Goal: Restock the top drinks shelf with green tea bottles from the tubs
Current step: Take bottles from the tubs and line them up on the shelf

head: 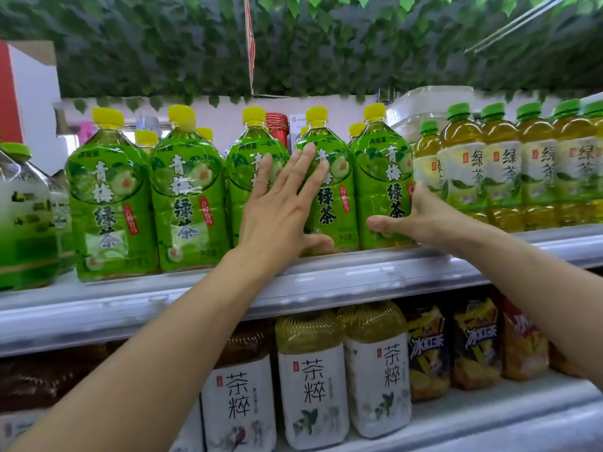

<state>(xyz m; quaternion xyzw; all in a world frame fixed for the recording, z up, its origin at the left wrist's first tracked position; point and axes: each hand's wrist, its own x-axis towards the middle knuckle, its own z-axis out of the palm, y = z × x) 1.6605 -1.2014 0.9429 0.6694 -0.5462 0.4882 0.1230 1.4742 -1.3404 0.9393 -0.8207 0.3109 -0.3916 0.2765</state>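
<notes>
Several big green tea bottles with yellow caps stand in a row on the top shelf [359,272]. My left hand [280,203] lies flat with straight fingers against the fronts of the third bottle [244,164] and fourth bottle [329,190], its thumb near the shelf edge. My right hand [421,216] wraps the lower right side of the fifth bottle [381,177], thumb across its front and fingers behind it. More yellow-capped bottles stand behind the front row. No tubs are in view.
Smaller green-capped tea bottles [496,171] crowd the top shelf right of my right hand. A blurred green-capped bottle [23,220] stands at far left. The lower shelf holds white-labelled tea bottles [310,386] and yellow iced tea bottles [427,350]. Artificial leaves [326,44] hang overhead.
</notes>
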